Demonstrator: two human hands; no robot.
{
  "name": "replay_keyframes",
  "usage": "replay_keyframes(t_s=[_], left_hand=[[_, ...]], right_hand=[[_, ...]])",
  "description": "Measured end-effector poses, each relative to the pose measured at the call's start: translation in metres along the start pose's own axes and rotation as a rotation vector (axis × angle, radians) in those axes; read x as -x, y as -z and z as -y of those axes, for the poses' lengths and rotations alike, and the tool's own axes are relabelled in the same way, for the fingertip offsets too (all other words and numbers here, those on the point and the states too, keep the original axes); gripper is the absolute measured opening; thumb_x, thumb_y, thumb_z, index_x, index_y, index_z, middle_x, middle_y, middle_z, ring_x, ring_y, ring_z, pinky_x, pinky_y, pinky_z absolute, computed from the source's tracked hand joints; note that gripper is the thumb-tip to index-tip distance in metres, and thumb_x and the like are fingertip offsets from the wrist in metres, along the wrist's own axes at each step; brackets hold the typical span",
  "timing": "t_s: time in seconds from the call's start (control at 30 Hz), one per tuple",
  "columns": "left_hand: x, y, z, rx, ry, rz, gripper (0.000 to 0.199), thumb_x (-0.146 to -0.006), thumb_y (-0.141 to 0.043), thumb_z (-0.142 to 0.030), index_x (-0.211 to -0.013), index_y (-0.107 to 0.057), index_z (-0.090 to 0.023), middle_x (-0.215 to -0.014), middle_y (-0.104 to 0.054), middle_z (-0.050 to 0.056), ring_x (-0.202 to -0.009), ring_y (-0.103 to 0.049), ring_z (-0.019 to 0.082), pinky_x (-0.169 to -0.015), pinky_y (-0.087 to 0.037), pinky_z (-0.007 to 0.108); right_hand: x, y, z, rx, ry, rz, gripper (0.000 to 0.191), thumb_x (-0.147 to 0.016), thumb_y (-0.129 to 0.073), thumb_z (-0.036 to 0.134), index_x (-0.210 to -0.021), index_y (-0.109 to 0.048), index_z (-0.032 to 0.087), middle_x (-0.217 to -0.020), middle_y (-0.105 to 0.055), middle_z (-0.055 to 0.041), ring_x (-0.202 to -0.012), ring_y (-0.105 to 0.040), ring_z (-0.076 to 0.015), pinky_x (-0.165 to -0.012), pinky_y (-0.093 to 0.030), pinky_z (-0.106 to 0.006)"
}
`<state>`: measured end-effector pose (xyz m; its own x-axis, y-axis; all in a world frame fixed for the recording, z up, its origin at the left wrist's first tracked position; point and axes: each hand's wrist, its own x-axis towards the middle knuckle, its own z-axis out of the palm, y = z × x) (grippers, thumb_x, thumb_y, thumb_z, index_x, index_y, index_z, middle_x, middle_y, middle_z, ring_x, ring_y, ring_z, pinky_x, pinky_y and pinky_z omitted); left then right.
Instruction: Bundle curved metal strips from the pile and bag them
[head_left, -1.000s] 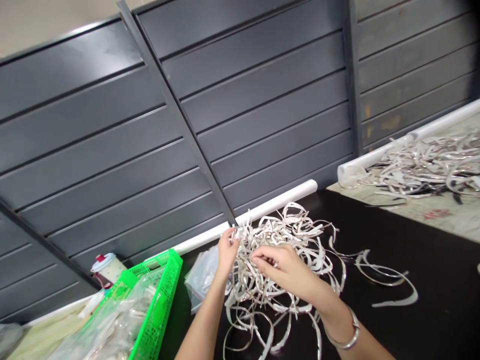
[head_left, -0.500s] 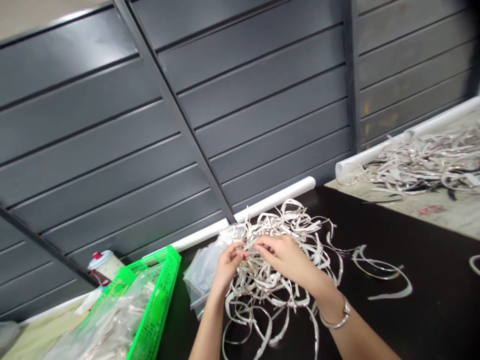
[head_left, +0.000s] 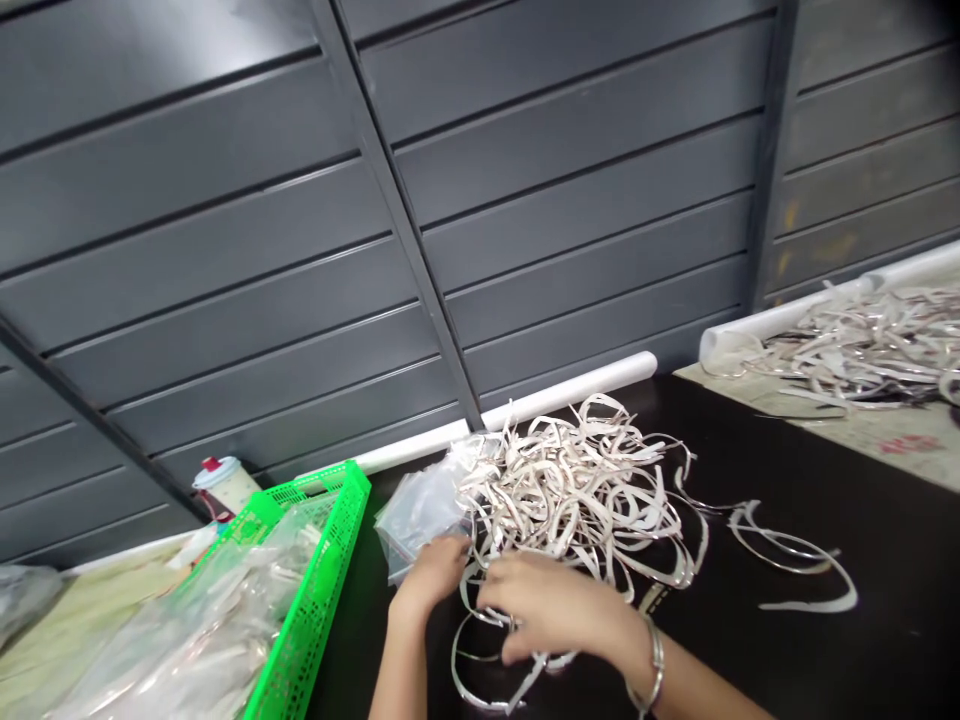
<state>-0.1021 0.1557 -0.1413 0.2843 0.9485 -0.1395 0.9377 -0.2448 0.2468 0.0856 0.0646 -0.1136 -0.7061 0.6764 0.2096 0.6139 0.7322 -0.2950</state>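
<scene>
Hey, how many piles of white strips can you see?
2. One pile lies on the black table in front of the person; the other pile lies on the pale mat at right, running out of view.

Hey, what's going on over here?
A person has both bare hands at a tangled pile of thin silvery-white strips on a black tabletop. The left hand is at the pile's edge beside a clear plastic bag; the right hand is over the strips. A green plastic basket sits further left.

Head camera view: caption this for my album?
Left hand and right hand in tangled white strips by a green basket.
</scene>
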Motion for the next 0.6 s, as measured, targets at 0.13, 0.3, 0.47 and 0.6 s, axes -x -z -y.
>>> replay_keyframes(t_s=[0.13, 0.3, 0.47, 0.6], left_hand=[[-0.003, -0.005, 0.002, -0.041, -0.021, 0.003, 0.041, -0.077, -0.044, -0.009, -0.113, -0.060, -0.021, -0.116, -0.063, 0.010, -0.112, -0.054, 0.028, -0.097, -0.035, 0.041], [-0.007, -0.016, 0.008, -0.064, -0.041, 0.040, 0.048, -0.070, -0.042, 0.001, -0.110, -0.059, -0.020, -0.113, -0.063, 0.011, -0.113, -0.053, 0.027, -0.098, -0.034, 0.042], [-0.013, -0.027, 0.013, -0.060, -0.028, 0.057, 0.043, -0.069, -0.048, -0.002, -0.108, -0.058, -0.018, -0.108, -0.065, 0.013, -0.108, -0.056, 0.029, -0.092, -0.039, 0.039], [-0.015, -0.029, 0.014, -0.011, -0.010, 0.047, 0.030, -0.073, -0.053, -0.015, -0.103, -0.058, -0.019, -0.101, -0.066, 0.012, -0.101, -0.059, 0.030, -0.088, -0.041, 0.038]], right_hand=[[-0.019, -0.058, 0.027, 0.155, -0.025, 0.073, 0.059, -0.059, -0.076, 0.046, -0.106, -0.061, 0.015, -0.104, -0.062, -0.0169, -0.093, -0.059, -0.0350, -0.079, -0.045, -0.051], [-0.033, -0.088, 0.038, 0.240, -0.129, 0.166, 0.048, -0.062, -0.074, 0.027, -0.107, -0.062, 0.014, -0.103, -0.064, -0.0183, -0.092, -0.062, -0.0357, -0.082, -0.044, -0.056], [-0.032, -0.069, 0.027, 0.250, -0.039, 0.271, 0.025, -0.069, -0.063, 0.011, -0.094, -0.065, 0.013, -0.090, -0.069, -0.0122, -0.082, -0.065, -0.0259, -0.073, -0.049, -0.038], [-0.024, -0.041, 0.010, 0.185, 0.011, 0.282, 0.016, -0.069, -0.058, 0.007, -0.080, -0.066, 0.016, -0.077, -0.070, -0.0063, -0.070, -0.066, -0.0210, -0.058, -0.044, -0.027]])
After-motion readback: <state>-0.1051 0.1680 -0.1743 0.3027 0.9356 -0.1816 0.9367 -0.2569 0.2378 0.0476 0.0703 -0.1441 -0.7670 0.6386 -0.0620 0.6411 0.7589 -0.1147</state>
